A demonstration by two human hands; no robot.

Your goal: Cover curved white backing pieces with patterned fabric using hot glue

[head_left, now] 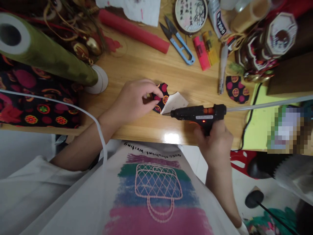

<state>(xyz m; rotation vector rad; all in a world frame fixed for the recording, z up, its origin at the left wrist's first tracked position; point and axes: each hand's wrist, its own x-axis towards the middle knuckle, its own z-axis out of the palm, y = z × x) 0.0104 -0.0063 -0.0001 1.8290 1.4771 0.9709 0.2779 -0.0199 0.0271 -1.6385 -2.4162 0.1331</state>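
Note:
A black hot glue gun (199,112) with a glowing red light is gripped in my right hand (216,138). A clear glue stick (266,103) runs out of its back end. The nozzle points left and meets the lower edge of a small patterned fabric piece (164,94). That piece has dark cloth with round motifs on the left and a pale, bare flap (175,101) on the right. My left hand (137,99) pinches the dark side between thumb and fingers, close to the table top. Whether glue has come out is too small to see.
Blue thread snips (179,42), a red roll (134,31), two lighters (201,52) and a pen (222,68) lie farther back. A green fabric roll (49,52) and folded patterned cloth (39,94) are at left. Another cut piece (237,89) and stacked octagonal boxes (278,36) sit right.

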